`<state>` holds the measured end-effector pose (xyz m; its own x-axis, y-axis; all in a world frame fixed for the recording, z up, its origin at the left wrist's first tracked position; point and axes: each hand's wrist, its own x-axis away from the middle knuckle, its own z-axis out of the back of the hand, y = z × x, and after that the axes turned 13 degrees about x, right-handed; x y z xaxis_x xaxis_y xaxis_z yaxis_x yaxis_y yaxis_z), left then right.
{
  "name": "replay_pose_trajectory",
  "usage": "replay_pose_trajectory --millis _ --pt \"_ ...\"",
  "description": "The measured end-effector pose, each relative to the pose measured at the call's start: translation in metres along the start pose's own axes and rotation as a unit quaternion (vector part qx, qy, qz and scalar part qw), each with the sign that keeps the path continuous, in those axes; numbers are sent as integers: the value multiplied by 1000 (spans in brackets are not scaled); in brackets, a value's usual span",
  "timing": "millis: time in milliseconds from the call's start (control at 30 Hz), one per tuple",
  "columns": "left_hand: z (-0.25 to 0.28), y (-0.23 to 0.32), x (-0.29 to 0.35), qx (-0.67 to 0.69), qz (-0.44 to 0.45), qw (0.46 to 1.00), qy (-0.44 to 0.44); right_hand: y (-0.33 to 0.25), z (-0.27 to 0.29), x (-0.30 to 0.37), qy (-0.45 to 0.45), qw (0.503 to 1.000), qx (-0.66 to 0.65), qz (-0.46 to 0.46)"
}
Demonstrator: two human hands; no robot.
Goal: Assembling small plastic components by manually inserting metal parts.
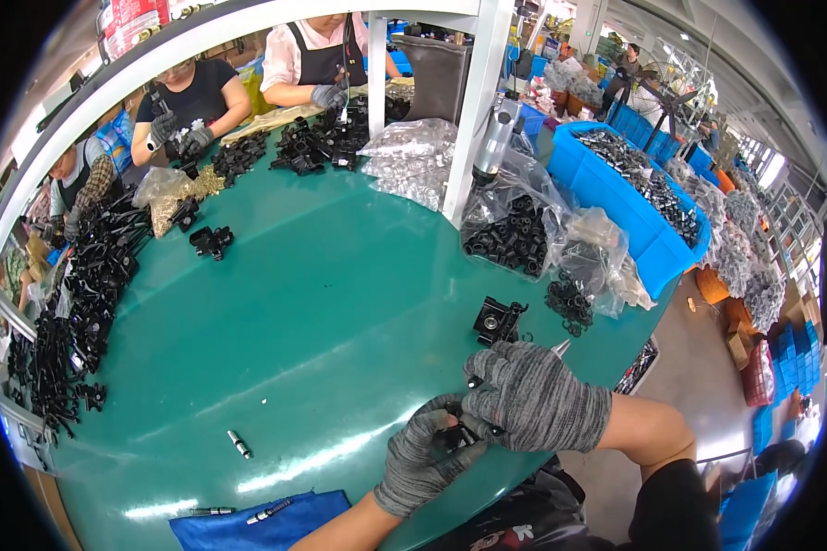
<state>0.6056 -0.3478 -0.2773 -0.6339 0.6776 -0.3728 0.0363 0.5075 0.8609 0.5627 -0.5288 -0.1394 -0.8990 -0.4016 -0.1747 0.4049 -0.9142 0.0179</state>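
Note:
Both of my hands wear grey knitted gloves and meet over the table's near edge. My left hand (pixel 423 466) is closed round a small black part (pixel 457 437), mostly hidden by the fingers. Against that part my right hand (pixel 540 397) is closed, fingers bent; what it grips is largely covered. A silver pointed tip (pixel 560 349) shows just beyond its knuckles; whether the hand holds it I cannot tell. Just past the right hand sits a black bracket-like assembly (pixel 498 321) with a round metal centre. A pile of black rings (pixel 570 305) lies to its right.
On the green table (pixel 276 321) lie a short metal pin (pixel 239 444) and a blue cloth (pixel 193 533). Black parts (pixel 73 312) heap along the left edge. A white post (pixel 476 119) stands by bagged parts (pixel 515 234) and a blue bin (pixel 634 234). Gloved co-workers sit opposite.

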Motion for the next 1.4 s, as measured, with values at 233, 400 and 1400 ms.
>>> replay_pose_trajectory --millis 233,400,1400 --pt "-1 -1 -1 7 -29 1000 -10 8 -2 -5 -98 993 -70 -8" --pt "2 -4 4 -18 -12 1000 -5 4 -19 3 -7 992 -116 -44" --pt "2 6 -6 -99 -29 994 -31 -22 -13 -2 332 651 -682 -39"
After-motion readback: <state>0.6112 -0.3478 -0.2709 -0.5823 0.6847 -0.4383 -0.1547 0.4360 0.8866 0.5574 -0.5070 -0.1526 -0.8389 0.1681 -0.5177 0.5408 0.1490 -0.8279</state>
